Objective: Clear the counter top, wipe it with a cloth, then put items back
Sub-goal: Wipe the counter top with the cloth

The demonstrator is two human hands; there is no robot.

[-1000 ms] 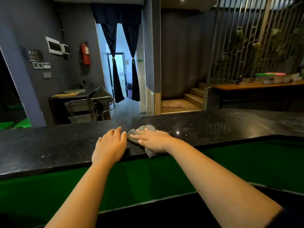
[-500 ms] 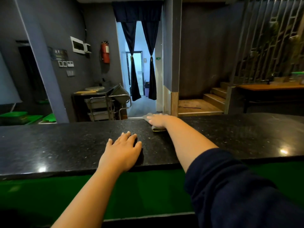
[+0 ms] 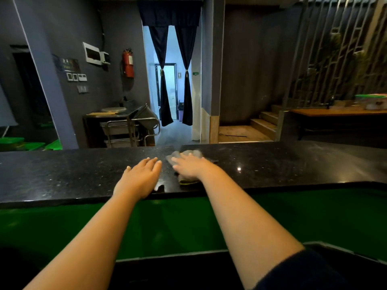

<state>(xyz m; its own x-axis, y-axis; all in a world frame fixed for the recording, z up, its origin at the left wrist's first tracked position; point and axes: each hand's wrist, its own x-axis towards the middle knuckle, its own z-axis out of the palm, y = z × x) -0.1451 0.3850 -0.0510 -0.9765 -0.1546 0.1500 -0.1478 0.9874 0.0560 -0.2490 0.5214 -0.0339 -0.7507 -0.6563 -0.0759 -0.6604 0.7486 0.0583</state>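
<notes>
Wiping is the step I judge we are in, because the black stone counter top (image 3: 62, 174) has nothing standing on the part I can see, so the clearing looks done. My right hand (image 3: 189, 167) lies flat on the grey cloth (image 3: 193, 153) with its fingers straight, pressing it down on the stone and not curled round it. The cloth sits under that hand, near the middle of the counter; a bit of it peeks out past the fingertips on the far side and a bit more shows by the wrist on the near side. The cloth looks smeared, so I cannot tell its folds. My left hand (image 3: 140, 176) rests just beside it, palm down, fingers straight, holding nothing and not touching the cloth. I think more of the counter needs wiping, to the left and to the right. After that the items must go back; some boxes sit on a wooden table (image 3: 335, 111) far off at the right, but I cannot tell if those are the ones.
</notes>
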